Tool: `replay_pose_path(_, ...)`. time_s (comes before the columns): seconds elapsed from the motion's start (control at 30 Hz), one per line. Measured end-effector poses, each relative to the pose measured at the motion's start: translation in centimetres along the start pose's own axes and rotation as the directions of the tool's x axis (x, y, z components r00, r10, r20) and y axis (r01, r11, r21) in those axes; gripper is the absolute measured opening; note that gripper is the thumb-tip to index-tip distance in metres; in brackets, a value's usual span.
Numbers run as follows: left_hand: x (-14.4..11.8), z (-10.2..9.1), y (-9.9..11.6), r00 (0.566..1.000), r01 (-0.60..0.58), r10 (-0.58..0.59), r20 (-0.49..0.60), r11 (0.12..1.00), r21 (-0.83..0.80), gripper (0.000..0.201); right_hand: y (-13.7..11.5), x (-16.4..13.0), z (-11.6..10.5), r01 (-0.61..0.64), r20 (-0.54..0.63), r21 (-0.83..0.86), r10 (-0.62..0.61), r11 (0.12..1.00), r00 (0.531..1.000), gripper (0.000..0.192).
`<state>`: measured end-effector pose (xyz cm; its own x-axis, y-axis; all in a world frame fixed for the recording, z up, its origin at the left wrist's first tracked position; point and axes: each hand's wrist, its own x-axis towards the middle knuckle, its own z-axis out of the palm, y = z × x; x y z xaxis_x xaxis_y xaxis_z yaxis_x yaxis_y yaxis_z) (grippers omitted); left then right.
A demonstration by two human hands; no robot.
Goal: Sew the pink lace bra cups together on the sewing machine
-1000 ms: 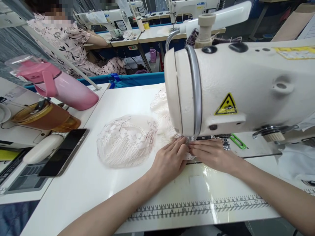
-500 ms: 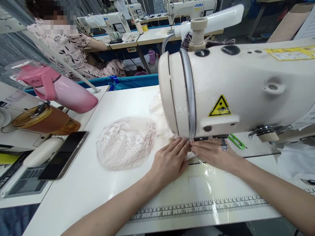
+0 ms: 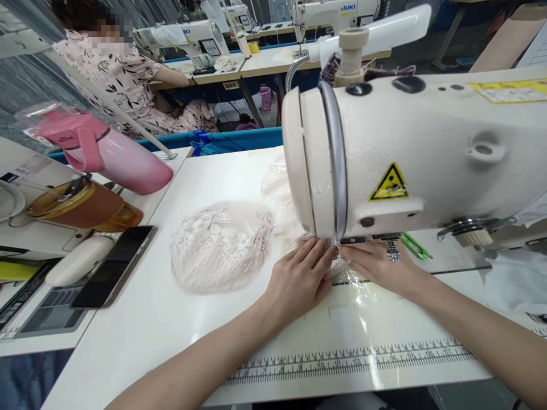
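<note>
— Where does the lace piece (image 3: 222,245) lie, from what you see?

— I see its rounded cup at the centre left of the frame, on the white table (image 3: 141,324). From there the fabric runs to the right, under the head of the sewing machine (image 3: 410,154). So its long axis goes left to right across the picture.

— And the hands?

— The left hand (image 3: 301,279) lies flat with the fingers stretched, pressing the edge of the lace just below the machine head. It is the nearer one to the cup. The right hand (image 3: 380,267) is on the other side of the needle area, fingers also almost straight, fingertips on the same edge. I cannot tell if it pinches the fabric or only presses it.

— Do the hands touch?

— Their fingertips nearly meet under the machine head.
</note>
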<state>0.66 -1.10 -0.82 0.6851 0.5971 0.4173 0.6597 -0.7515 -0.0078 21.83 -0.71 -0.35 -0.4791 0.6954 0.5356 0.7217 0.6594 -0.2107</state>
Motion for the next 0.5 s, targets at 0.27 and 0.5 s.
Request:
replay_pose_path(0.27,0.2,-0.1,0.0,1.0,0.015,-0.014,0.015,0.999,-0.032,0.036,0.9,-0.5,0.9,-0.07,0.051,0.117,0.064,0.991,0.997,0.027)
replay_pose_path(0.5,0.2,0.2,-0.2,1.0,0.024,-0.023,0.015,0.999,-0.048,0.034,1.5,-1.4,2.2,-0.065,-0.032,0.097,0.069,0.993,0.997,0.029)
